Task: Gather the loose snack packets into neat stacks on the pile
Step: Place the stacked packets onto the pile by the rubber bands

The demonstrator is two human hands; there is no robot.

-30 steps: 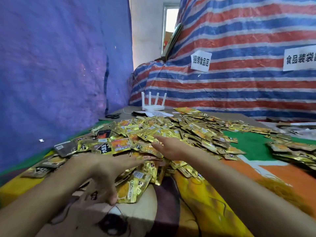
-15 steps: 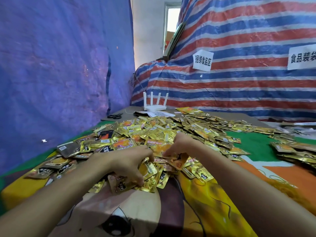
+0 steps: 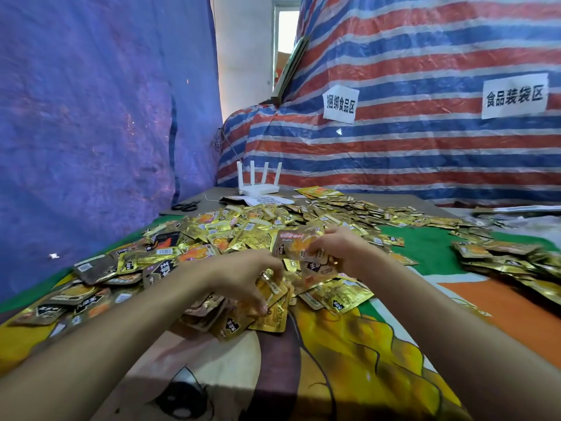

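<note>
snack packet (image 3: pixel 296 245) within right-hand grip (image 3: pixel 343 252)

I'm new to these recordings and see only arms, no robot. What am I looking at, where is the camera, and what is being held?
There is no machine: a person works with bare hands. The one picture comes from a wide-angle camera worn on the head, looking forward and down. The left hand curls round gold packets at the near edge of the pile; the right hand pinches an orange-printed packet above it. The pile of foil snack packets lies on a cartoon-print cloth. Behind it are a white router and scissors; a second heap lies at the right.
</note>
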